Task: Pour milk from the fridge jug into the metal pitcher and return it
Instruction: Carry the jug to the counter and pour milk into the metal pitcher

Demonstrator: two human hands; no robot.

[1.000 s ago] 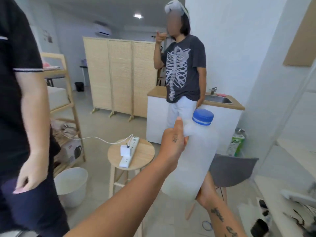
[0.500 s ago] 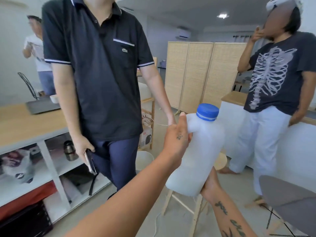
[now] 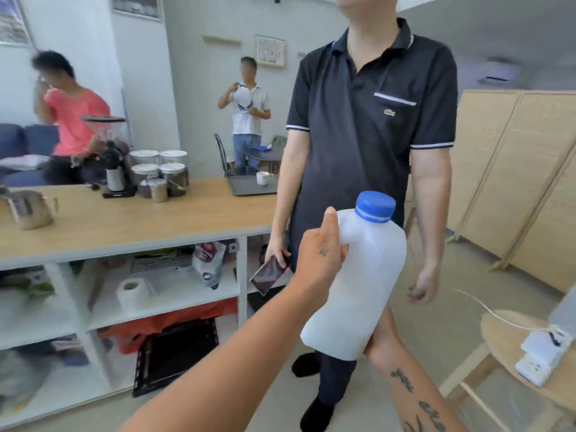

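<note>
Counter (image 3: 124, 226) of pale wood, metal pitcher (image 3: 29, 210) on it.

Tallying one blue-capped white plastic jug (image 3: 358, 275), one left hand (image 3: 318, 260), one right hand (image 3: 378, 341).
Counting three bystanders (image 3: 367, 120) (image 3: 71, 120) (image 3: 249, 113), one shiny metal pitcher (image 3: 29, 210), one white cup (image 3: 262, 178).

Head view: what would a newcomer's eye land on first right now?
The white milk jug with its blue cap fills the centre foreground, the left hand gripping its handle and the right hand propping its base. Directly behind it stands a person in a dark polo, phone in hand, at the right end of the counter. The metal pitcher sits on the counter at the far left.
</note>
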